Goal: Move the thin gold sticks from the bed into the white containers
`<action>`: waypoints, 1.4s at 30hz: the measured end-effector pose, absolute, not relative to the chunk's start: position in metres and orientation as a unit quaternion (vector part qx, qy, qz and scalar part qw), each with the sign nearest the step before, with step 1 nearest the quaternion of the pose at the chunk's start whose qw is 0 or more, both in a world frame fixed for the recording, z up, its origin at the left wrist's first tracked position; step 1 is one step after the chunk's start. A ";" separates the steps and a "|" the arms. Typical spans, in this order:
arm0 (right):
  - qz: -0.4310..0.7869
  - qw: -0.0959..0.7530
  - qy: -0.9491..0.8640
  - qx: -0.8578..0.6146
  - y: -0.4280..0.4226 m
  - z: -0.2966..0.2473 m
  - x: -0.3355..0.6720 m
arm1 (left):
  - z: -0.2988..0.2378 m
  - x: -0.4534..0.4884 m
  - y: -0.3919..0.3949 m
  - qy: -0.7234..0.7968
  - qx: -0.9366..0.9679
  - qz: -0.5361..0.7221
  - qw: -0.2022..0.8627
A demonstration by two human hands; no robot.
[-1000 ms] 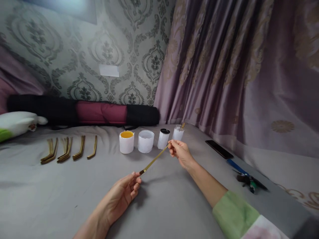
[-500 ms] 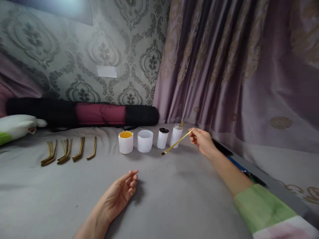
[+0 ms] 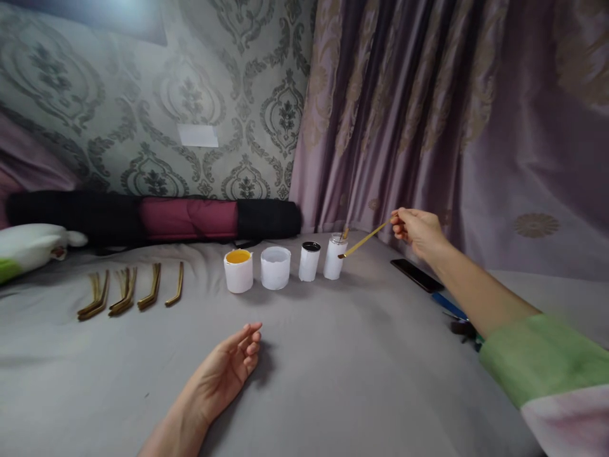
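Note:
Pinched by its end in my right hand is a thin paintbrush with a yellow handle. It slants down to the left, its brown tip appearing in front of a tall white-wrapped jar that has thin sticks standing in it. I cannot tell whether the tip touches the jar. Left of this jar are a narrow white-wrapped can with a dark inside, a wide white container and a white-wrapped tub showing yellow inside. My left hand rests on the sheet, holding nothing, its fingers loosely curled and apart.
Several bent gold-brown strips lie in groups on the grey sheet. A black and maroon roll stretches along the wall. At left is a white plush toy. A phone and a blue item lie under my right arm.
My right hand has moved right and away from me, carrying the paintbrush. The brush tip has risen toward the tall jar. My left hand stays in place.

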State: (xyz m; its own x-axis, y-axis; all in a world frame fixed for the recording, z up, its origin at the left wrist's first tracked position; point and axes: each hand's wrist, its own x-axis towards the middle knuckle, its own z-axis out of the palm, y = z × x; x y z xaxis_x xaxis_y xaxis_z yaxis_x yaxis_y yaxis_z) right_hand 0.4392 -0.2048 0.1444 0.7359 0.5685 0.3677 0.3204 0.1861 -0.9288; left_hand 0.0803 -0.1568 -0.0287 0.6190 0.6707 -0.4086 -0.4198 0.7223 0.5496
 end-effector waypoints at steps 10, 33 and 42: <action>-0.015 0.653 -0.374 -0.658 -0.192 0.171 0.460 | -0.029 0.081 -0.156 0.302 0.203 0.310 0.878; -0.169 0.509 -0.467 -0.703 -0.133 0.187 0.448 | -0.025 0.082 -0.158 0.317 0.209 0.313 0.870; -0.142 0.471 -0.512 -0.704 -0.115 0.172 0.445 | -0.023 0.082 -0.158 0.318 0.202 0.316 0.871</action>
